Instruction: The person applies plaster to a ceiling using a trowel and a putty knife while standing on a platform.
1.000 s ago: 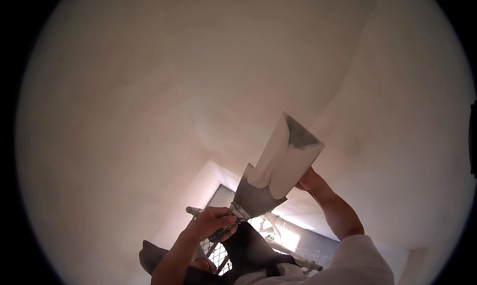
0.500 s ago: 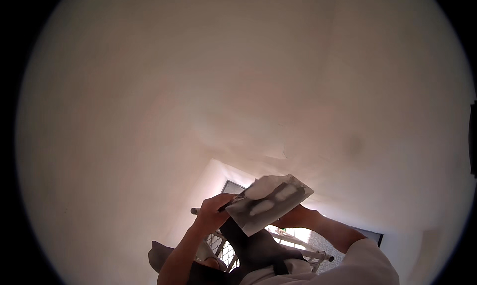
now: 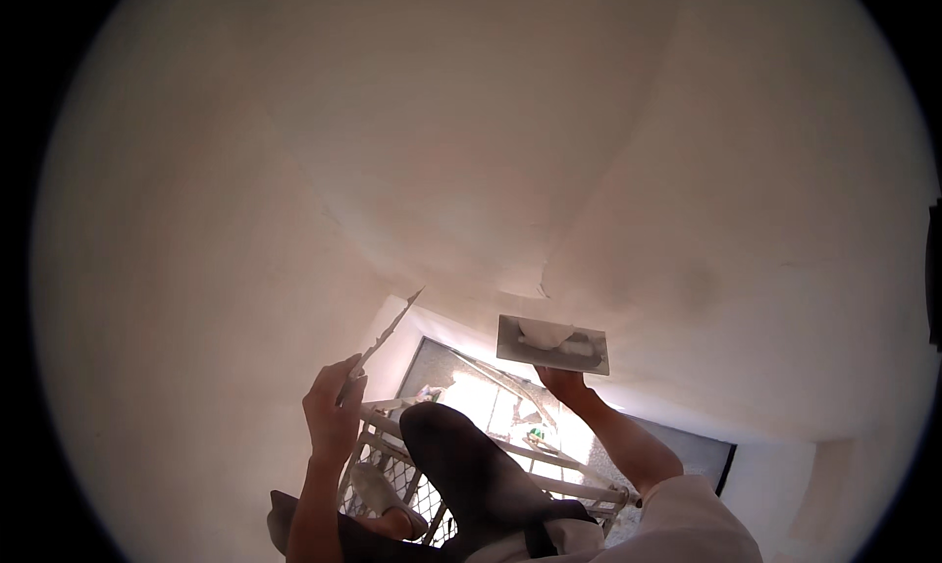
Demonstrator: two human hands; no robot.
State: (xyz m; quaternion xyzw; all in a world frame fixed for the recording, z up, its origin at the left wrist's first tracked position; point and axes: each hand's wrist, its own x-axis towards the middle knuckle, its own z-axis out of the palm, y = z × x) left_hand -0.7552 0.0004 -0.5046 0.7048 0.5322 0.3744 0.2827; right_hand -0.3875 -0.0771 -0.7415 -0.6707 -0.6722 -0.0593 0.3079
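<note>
We've swung apart now, left hand (image 3: 334, 403) gripping a thin grey metal scraper (image 3: 390, 332), right hand (image 3: 562, 381) holding a rectangular grey metal trowel (image 3: 520, 354).

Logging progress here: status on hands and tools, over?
Left hand gripping edge-on scraper. Right hand holding flat plate, pale paste on it. Dark-clad knee between hands.

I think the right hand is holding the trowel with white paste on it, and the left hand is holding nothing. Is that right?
Not quite: the left hand isn't empty. The head view shows it holding a scraper, seen nearly edge-on. The right hand does hold the trowel with white paste on it.
</note>
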